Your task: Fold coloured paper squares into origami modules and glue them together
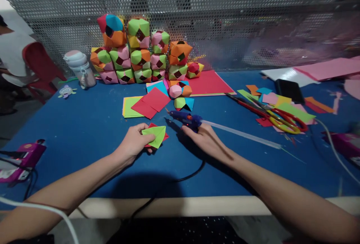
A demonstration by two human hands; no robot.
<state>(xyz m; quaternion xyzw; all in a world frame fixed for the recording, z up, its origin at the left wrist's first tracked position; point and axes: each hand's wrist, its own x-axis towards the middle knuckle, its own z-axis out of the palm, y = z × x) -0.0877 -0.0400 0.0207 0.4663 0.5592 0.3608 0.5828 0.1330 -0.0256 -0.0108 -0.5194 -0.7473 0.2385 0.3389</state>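
A folded green and red paper piece point(155, 136) is pinched at its left edge by the left hand point(134, 142), the fingers point(148, 138) closed on it just above the blue bench point(84, 124). A blue glue gun point(184, 117) is gripped by the right hand point(205, 139), whose fingers are curled around its handle; the nozzle is pointed left, and a clear glue stick point(242, 134) is seen projecting from its back to the right. The paper piece is held just left of the gun, near it but apart. A black cord point(180, 178) is trailed from under the right hand toward the bench edge. Loose red and green sheets point(146, 105) are laid just beyond the hands, with stacked paper cubes point(137, 51) behind them. Scissors point(277, 118) are laid among scraps well to the right.
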